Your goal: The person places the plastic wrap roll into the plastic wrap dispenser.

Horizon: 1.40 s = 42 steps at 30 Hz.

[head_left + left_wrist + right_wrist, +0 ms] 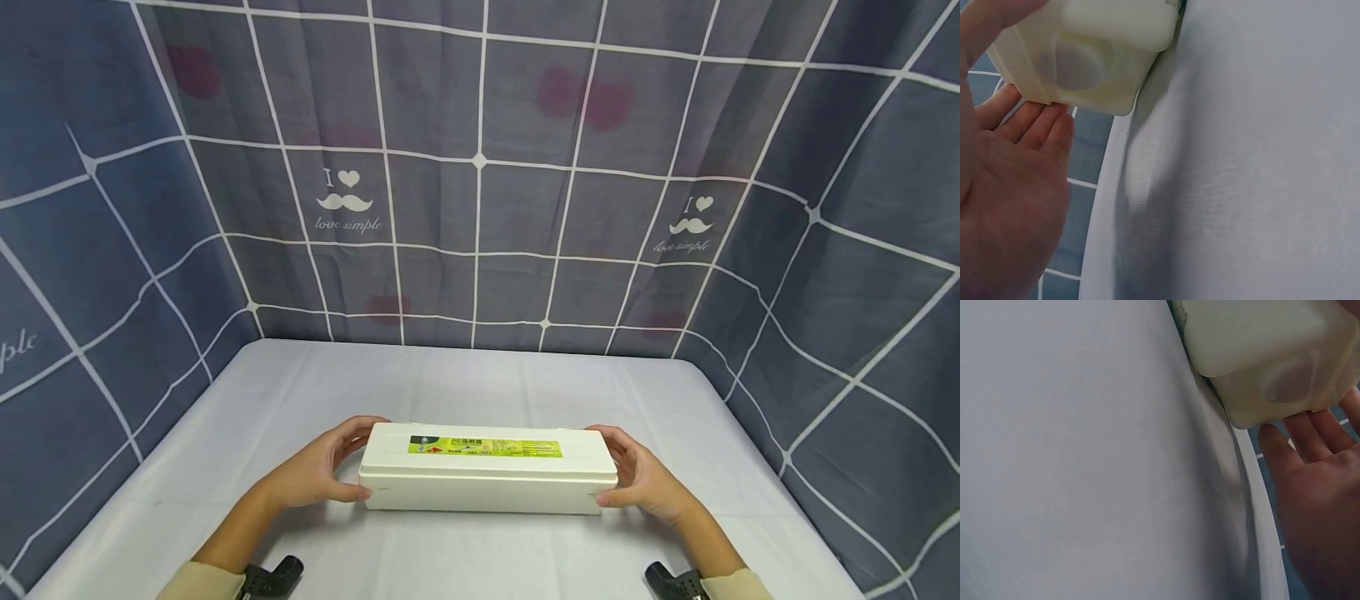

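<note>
A long cream-white plastic cling film box (pixel 487 493) with a yellow-green label (pixel 484 447) on its lid lies crosswise before me. My left hand (pixel 318 468) grips its left end, thumb at the front corner and fingers reaching round the back. At the other end my right hand (pixel 647 475) holds it in the same way. From the left wrist view, the box's end wall (pixel 1085 69) is translucent, with a round darker shape behind it; fingertips touch its edge. The right wrist view gives the opposite end (pixel 1272 381). Whether the underside touches the table cannot be told.
A white cloth covers the table (pixel 480 383), with faint creases. Blue-grey curtains (pixel 435 200) with white grid lines hang behind it and on both sides. Each wrist carries a black strapped device (pixel 273 577).
</note>
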Tool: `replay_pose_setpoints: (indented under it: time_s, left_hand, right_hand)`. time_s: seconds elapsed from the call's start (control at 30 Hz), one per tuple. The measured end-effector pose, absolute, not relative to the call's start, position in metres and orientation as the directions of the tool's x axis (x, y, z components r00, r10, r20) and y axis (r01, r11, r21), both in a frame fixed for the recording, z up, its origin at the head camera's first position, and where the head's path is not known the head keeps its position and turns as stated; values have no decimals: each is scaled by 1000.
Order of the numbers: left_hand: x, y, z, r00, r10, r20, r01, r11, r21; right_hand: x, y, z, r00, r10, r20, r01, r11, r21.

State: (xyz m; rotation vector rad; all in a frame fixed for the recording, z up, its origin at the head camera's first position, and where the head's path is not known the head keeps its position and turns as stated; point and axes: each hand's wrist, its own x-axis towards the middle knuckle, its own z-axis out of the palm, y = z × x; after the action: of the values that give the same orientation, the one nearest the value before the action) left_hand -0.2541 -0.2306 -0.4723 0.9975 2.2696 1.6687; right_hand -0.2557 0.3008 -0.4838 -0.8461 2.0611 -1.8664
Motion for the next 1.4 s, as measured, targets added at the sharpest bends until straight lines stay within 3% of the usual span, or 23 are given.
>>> replay_pose_setpoints:
  time_s: [0.67,1.4]
  left_hand:
    - [-252,-228,-473,-768,593,242,405,157,901]
    - [-249,-228,-473,-848,488,206,339,201,919]
  right_hand:
    - [-252,300,-483,-797,-569,201,-310,100,-945]
    - [-258,303,-487,-783,-564,264,-345,40,-938]
